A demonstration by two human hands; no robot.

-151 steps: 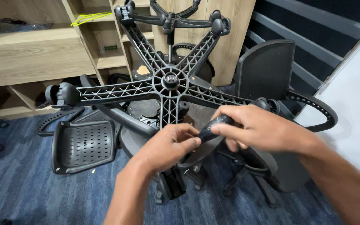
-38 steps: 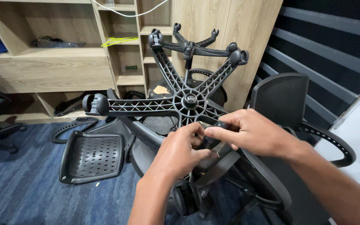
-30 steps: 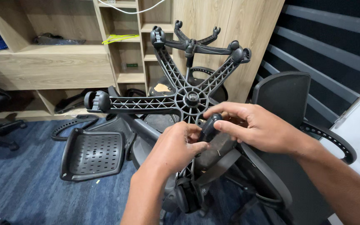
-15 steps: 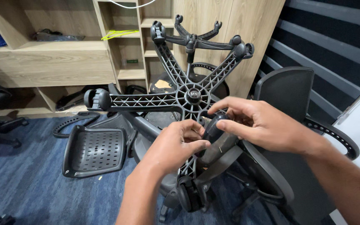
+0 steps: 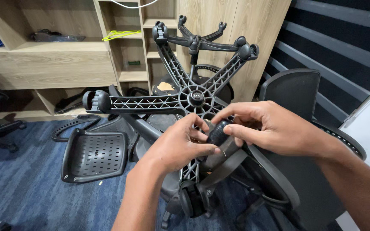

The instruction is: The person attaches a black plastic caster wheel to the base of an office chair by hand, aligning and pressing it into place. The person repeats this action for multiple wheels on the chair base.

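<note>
Just below the hub of the upturned chair base point(image 5: 195, 99), we pinch a black castor wheel point(image 5: 218, 132) between our left hand point(image 5: 180, 145) and right hand point(image 5: 275, 128), where it may slip sideways because only fingertips clamp it.

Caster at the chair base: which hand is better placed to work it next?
Right, probably. The right hand already wraps its fingers over the black caster at the star base. The left hand only touches it from the side with its fingertips.
</note>
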